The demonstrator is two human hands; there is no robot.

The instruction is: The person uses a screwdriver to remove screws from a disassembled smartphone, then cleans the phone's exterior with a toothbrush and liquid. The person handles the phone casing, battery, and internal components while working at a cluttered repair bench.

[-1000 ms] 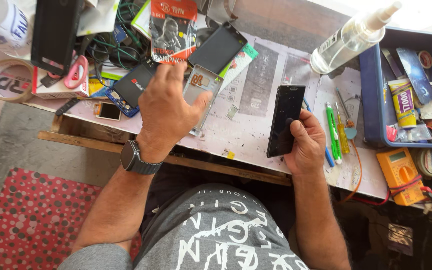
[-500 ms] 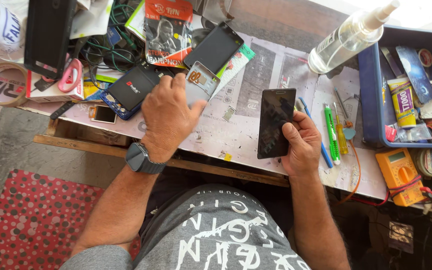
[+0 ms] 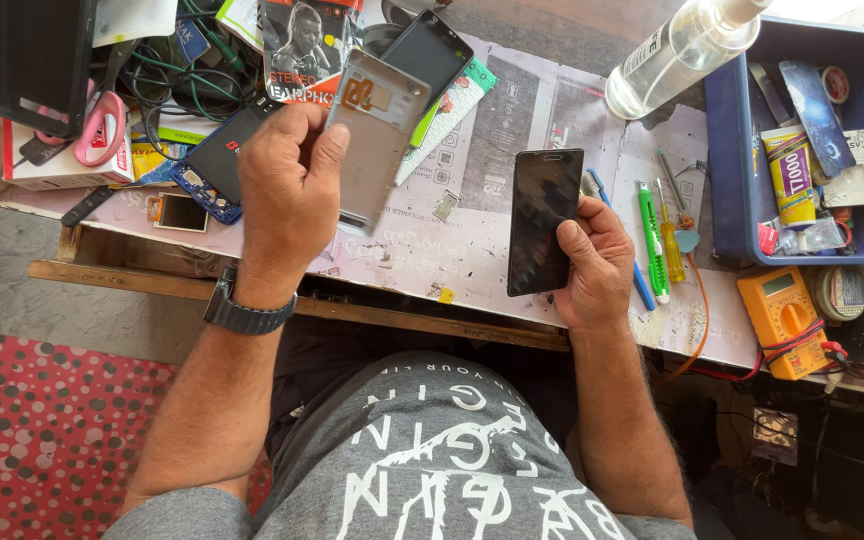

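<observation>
My left hand (image 3: 290, 190) holds a grey phone back cover (image 3: 378, 135) lifted above the bench, its inner side with a small orange part facing up. My right hand (image 3: 597, 262) grips a black phone screen panel (image 3: 544, 220) upright by its lower right edge, thumb on the glass. Both hover over the paper-covered workbench (image 3: 472, 250). A dark phone (image 3: 430, 50) lies on the bench just behind the back cover.
A clear spray bottle (image 3: 680, 50) lies at the back right. A blue tray (image 3: 727, 160) holds a glue tube and tools. Screwdrivers (image 3: 654, 240) lie right of my right hand. An orange multimeter (image 3: 782, 315) sits at the front right. Cables, tape and boxes crowd the left.
My left hand has picked the grey back cover up off the bench and raised it. My right hand has kept hold of the black panel, shifting it slightly left.
</observation>
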